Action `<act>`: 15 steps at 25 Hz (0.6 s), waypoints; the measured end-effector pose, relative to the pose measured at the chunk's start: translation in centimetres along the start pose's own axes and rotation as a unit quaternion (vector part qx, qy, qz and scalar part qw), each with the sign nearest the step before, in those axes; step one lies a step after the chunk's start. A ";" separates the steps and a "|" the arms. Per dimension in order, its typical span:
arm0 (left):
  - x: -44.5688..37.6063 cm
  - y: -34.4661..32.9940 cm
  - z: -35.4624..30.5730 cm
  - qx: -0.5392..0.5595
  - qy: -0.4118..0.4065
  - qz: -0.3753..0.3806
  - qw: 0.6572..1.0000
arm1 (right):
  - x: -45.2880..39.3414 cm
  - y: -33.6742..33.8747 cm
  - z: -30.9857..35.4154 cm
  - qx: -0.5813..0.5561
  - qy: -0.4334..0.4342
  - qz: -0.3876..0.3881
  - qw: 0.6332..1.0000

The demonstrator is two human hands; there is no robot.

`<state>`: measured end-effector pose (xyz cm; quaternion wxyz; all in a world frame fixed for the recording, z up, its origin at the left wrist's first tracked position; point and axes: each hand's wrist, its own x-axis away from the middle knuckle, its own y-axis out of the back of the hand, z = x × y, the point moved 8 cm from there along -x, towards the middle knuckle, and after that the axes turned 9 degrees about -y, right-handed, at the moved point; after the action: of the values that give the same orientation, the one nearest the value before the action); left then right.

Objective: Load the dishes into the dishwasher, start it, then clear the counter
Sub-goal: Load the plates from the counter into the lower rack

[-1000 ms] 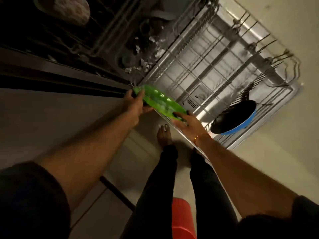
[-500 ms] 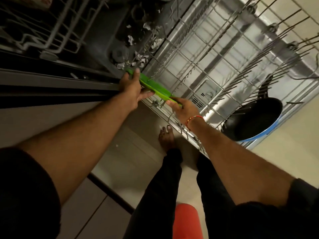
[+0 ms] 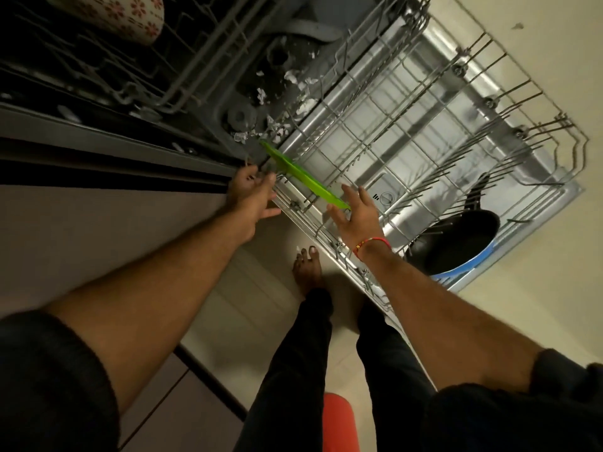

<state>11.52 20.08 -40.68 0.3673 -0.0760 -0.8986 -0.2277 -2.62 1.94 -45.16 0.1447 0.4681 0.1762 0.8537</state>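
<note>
A green plate [image 3: 301, 174] stands on edge in the near left corner of the pulled-out lower rack [image 3: 408, 132] of the open dishwasher. My left hand [image 3: 253, 194] hovers just left of the plate with its fingers spread, holding nothing. My right hand [image 3: 357, 213] is open at the plate's right end, its fingertips close to the rim; contact is unclear. A black frying pan [image 3: 456, 243] with a blue outside leans in the rack's right corner.
The upper rack [image 3: 146, 70] holds a white bowl with red flowers [image 3: 130, 14]. White scraps [image 3: 293, 79] lie on the dishwasher floor. My bare foot [image 3: 306, 269] stands beside the open door [image 3: 483, 125]. A red object [image 3: 339, 419] sits on the floor by my legs.
Both hands gripped the green plate and lowered it into the rack. Now the plate stands between the tines and both hands have let go and opened.
</note>
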 end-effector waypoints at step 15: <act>35.7 23.5 -10.5 0.062 -0.193 -0.197 0.959 | 36.0 2.7 26.2 -0.076 0.258 0.215 0.939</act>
<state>-0.42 34.88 -1.04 0.1385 0.0826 -0.9621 -0.2199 0.69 18.71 -4.00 -0.0579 0.2459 0.0370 0.9669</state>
